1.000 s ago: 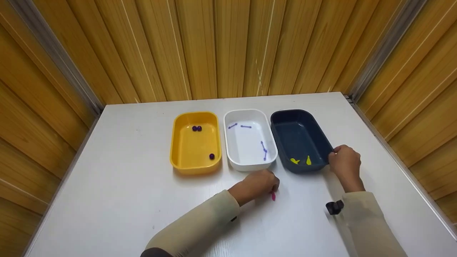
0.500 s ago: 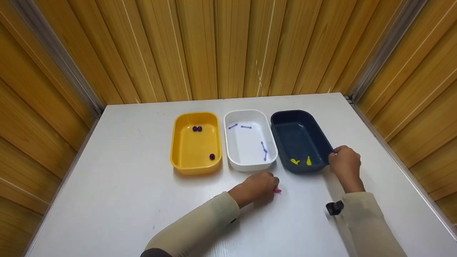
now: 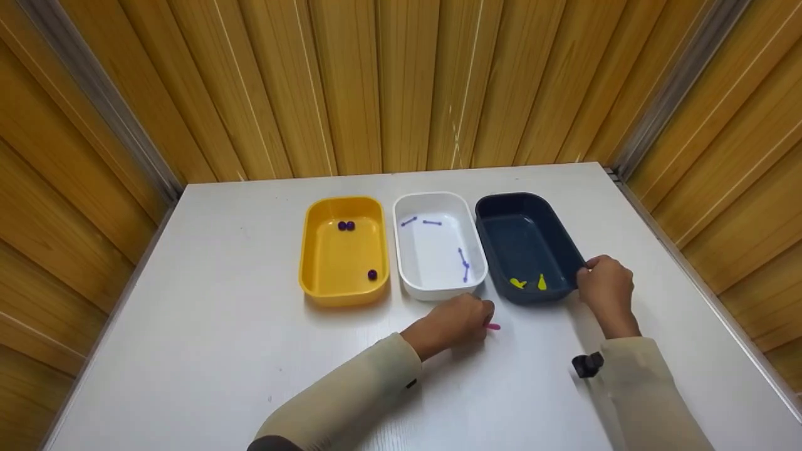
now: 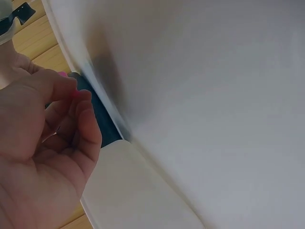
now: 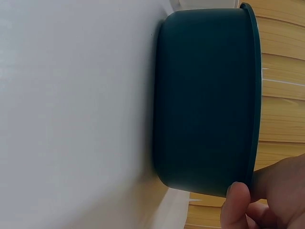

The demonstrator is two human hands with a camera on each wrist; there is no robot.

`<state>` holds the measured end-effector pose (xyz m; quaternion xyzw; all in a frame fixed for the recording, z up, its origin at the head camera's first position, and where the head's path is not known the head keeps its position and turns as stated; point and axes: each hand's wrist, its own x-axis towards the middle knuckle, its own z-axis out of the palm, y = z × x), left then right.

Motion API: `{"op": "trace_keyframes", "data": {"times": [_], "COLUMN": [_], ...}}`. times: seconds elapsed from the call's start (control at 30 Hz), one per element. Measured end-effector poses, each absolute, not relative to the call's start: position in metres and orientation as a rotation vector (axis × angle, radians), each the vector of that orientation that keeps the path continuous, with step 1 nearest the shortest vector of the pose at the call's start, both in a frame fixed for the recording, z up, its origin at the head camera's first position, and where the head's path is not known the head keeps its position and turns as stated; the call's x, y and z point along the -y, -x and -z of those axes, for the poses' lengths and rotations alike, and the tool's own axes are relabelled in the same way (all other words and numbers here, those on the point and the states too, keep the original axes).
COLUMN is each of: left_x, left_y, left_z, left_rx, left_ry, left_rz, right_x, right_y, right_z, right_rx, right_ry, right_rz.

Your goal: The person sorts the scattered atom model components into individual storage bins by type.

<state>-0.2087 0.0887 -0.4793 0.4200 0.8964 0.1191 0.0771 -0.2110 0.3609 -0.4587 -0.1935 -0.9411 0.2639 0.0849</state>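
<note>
My left hand (image 3: 452,321) is just in front of the white tray (image 3: 440,293), pinching a small pink piece (image 3: 494,327) between thumb and fingertips. One end of the piece pokes out to the right; the fingers cover the rest, so its kind is not plain. On the right, my right hand (image 3: 606,289) grips the near right corner of the dark blue tray (image 3: 529,293) by its rim. The right wrist view shows the thumb (image 5: 237,202) against the outer wall of that tray. Inside it lie two small yellow pieces, one a slim drop shape (image 3: 542,282).
A yellow tray (image 3: 343,300) stands left of the white one, with purple beads (image 3: 372,275) in it. Several thin purple sticks with knobbed ends (image 3: 432,222) lie in the white tray. All three trays sit side by side on a white table (image 3: 207,326), with wood-look walls (image 3: 401,88) around.
The pink piece has turned in my left fingers, from pointing toward me to pointing right. That hand has shifted slightly up and right. My right hand keeps its place on the tray rim.
</note>
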Motion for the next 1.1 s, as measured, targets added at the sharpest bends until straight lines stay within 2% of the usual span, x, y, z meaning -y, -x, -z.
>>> {"op": "trace_keyframes", "data": {"times": [1.1], "left_x": [-0.107], "left_y": [0.223], "left_z": [0.444], "left_rx": [-2.847], "left_ry": [-1.211], "left_rz": [-0.624], "right_x": [-0.362], "right_y": [0.211], "right_z": [0.460], "right_rx": [2.804], "right_ry": [0.585], "right_rz": [-0.775]}}
